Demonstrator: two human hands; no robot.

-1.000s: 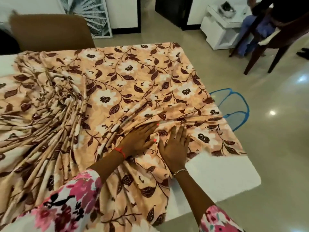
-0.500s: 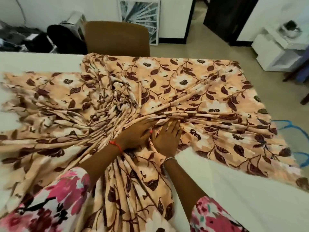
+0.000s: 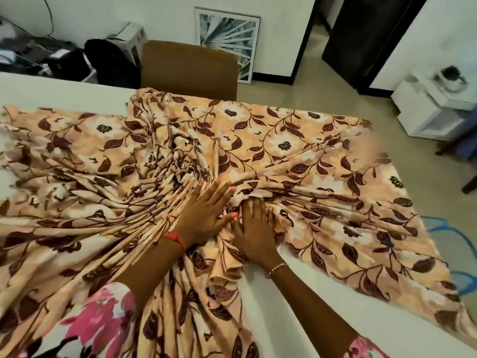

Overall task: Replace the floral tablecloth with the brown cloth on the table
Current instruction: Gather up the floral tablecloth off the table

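Note:
The peach floral tablecloth (image 3: 296, 140), printed with brown leaves, lies rumpled on the white table (image 3: 296, 303), its folds running in toward the middle. My left hand (image 3: 206, 210) presses flat on the bunched folds with its fingers spread. Beside it and touching it, my right hand (image 3: 255, 233) also lies flat on the cloth, fingertips against a raised fold. Neither hand closes around the fabric. A brown shape (image 3: 188, 68) stands beyond the table's far edge; I cannot tell whether it is a chair back or a draped cloth.
Bare white tabletop shows at the far left (image 3: 51, 91) and near right. A framed picture (image 3: 227, 45) leans on the wall. A black bag (image 3: 111, 60) sits at the back left, a white side table (image 3: 433, 112) at right, and a blue wire object (image 3: 444, 228) on the floor.
Both hands have slid left with the cloth, gathering more folds toward the middle. The cloth's near right edge has pulled back, baring more white tabletop. My view has turned left.

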